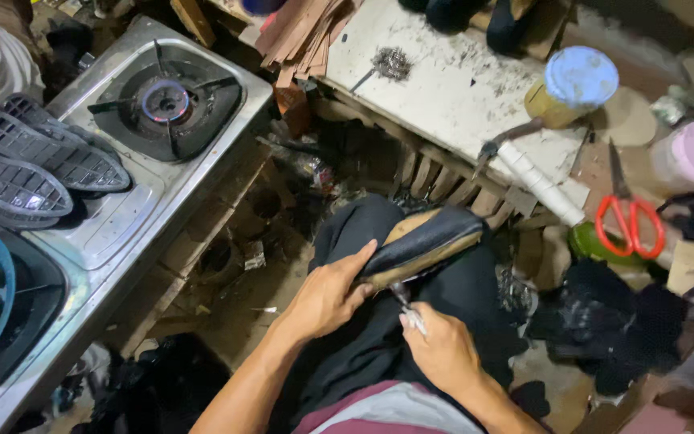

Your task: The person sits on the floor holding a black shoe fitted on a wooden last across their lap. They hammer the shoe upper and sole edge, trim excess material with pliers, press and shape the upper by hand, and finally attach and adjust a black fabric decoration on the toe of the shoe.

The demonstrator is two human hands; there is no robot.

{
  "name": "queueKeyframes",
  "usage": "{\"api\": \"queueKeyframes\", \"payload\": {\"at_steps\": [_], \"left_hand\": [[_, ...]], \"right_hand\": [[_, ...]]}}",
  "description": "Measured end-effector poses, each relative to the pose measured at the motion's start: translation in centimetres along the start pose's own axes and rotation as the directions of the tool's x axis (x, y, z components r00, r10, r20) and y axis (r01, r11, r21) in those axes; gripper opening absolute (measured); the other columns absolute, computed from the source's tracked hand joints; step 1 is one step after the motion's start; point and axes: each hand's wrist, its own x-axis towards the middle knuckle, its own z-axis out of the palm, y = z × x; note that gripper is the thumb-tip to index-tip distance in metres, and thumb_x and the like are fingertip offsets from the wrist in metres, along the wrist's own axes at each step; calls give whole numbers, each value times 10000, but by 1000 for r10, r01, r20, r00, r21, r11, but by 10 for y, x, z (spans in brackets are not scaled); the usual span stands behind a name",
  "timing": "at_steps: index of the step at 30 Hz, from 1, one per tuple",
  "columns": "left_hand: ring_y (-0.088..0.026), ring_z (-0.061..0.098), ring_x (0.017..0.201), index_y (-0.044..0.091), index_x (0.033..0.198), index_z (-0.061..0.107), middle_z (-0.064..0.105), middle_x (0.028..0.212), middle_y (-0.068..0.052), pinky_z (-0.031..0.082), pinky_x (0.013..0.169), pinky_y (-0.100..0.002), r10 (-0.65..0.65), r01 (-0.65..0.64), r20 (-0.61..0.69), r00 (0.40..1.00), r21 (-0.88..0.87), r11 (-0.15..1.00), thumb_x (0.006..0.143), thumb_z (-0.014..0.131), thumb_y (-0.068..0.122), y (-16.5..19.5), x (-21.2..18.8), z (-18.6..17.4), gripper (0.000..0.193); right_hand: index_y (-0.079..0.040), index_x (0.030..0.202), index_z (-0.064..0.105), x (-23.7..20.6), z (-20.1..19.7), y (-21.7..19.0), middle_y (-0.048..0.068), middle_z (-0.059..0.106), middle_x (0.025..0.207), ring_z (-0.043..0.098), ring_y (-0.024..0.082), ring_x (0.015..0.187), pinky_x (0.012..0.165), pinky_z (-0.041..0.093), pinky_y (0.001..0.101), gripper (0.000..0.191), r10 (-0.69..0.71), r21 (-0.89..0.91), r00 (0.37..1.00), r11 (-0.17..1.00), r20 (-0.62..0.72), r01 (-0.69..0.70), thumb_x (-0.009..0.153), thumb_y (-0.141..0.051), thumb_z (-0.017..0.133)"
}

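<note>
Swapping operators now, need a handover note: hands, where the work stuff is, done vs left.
Left hand: grips the shoe upper on its last, laid across the lap.
Right hand: holds a small metal tool with its tip at the shoe's lower edge.
Around: two black soles on the gas stove, whose burner is lit; red-handled scissors and a lidded tin to the right.
Done: upper sits on the last.
Left: no sole on this shoe; edge work under way.

A cramped shoemaking workshop: rubber soles [18, 169] on a gas stove [166, 100], scissors [628, 221], scraps around.
</note>
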Motion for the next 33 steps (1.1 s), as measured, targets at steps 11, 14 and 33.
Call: {"api": "queueKeyframes", "payload": {"at_steps": [11, 14, 33], "left_hand": [[-430, 647, 1120, 36, 1433, 528, 628, 1348, -249, 540, 901, -466, 129, -124, -22, 991, 154, 980, 743, 736, -2, 15, -13, 10, 721], [-424, 654, 1097, 39, 1412, 542, 625, 1361, -244, 543, 889, -464, 120, -118, -1, 993, 177, 977, 725, 740, -9, 17, -14, 9, 716], [-396, 648, 1182, 40, 1424, 544, 657, 1326, -217, 517, 979, -419, 117, -113, 148, 982, -35, 993, 803, 710, 41, -8, -2, -33, 643]], "right_hand": [[4, 1138, 661, -28, 32, 12, 72, 777, 1019, 780, 177, 858, 750, 636, 328, 289, 264, 677, 813, 455, 519, -579, 918, -151, 554], [73, 1072, 663, -32, 29, 9, 169, 748, 816, 754, 231, 726, 693, 631, 360, 258, 239, 665, 852, 541, 465, -515, 960, -144, 580], [-52, 1176, 700, 65, -155, -27, 174, 742, 953, 726, 376, 826, 734, 577, 473, 409, -463, -154, 830, 837, 313, 525, 770, -100, 683]]}}
